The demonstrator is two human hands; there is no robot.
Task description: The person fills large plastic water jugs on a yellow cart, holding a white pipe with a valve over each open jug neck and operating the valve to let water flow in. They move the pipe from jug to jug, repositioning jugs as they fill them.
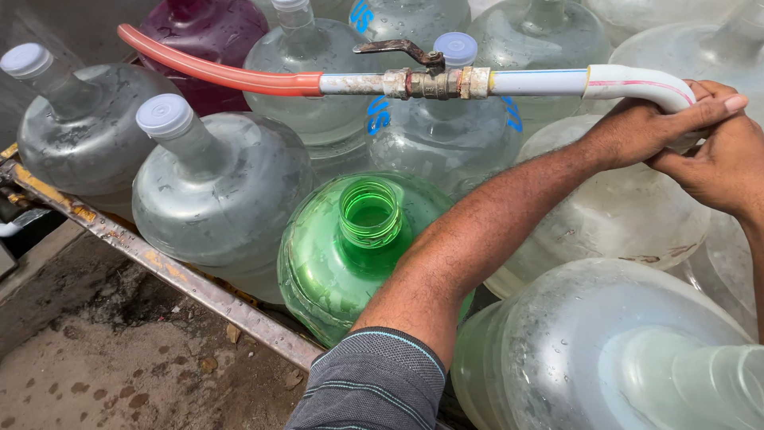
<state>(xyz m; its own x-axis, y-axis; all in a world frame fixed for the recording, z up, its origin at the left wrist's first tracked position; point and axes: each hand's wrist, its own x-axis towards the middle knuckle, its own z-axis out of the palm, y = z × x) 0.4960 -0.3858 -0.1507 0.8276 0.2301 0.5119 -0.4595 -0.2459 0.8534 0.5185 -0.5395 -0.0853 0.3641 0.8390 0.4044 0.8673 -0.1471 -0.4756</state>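
Both hands grip the white pipe bend [637, 82] at 2 o'clock: left hand [646, 127] wrapped over it, right hand [720, 163] clasped beneath. Brass valve [430, 80] sits at 12 o'clock above the open green water jug [342, 255].

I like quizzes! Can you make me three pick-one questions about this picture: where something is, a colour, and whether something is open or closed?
1. Where is the valve?
A. On the floor
B. On the pipe
C. Inside a jug

2. What colour is the jug with no cap?
A. Green
B. Blue
C. Yellow

3. The left hand is:
A. Open and away from the pipe
B. Holding a cap
C. Closed on the pipe's bend

Answers: 1 B, it sits between the red hose and the white pipe. 2 A, its neck gapes open and green. 3 C, the fingers wrap the bend.
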